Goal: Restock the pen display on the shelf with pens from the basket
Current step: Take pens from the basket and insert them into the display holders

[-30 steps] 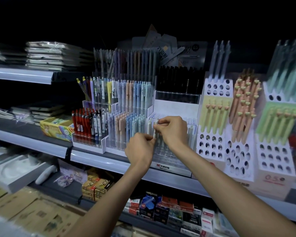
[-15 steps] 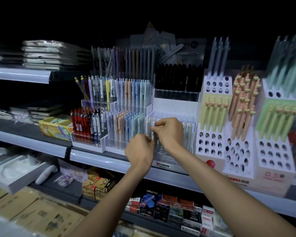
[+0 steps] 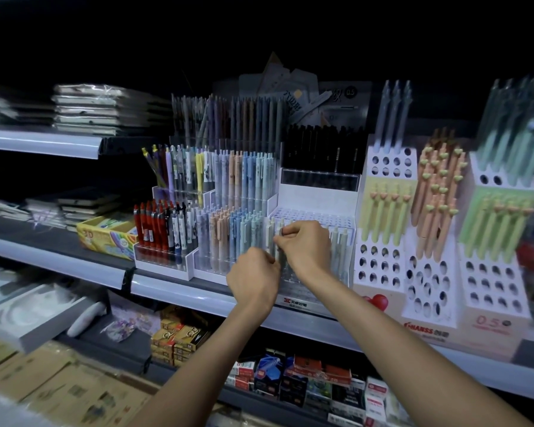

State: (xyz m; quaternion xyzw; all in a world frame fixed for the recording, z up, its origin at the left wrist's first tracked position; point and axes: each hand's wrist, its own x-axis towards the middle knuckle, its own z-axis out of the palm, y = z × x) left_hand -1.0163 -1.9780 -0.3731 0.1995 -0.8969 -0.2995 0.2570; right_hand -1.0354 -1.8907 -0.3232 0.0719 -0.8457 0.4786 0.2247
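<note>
We are seating a pale pen (image 3: 280, 246) in the rack (image 3: 315, 214) just beyond us, right hand (image 3: 305, 252) pinching its top from above, left hand (image 3: 253, 280) curled just below, its hold hidden from us, and next it probably needs a straight downward push.

Both bare forearms reach forward and up, the wrists close together. The right hand (image 3: 305, 248) curls over, its fingers pinching the top of a pen (image 3: 279, 252). The left hand (image 3: 253, 280) is curled just below those fingers, its grip hidden.
</note>
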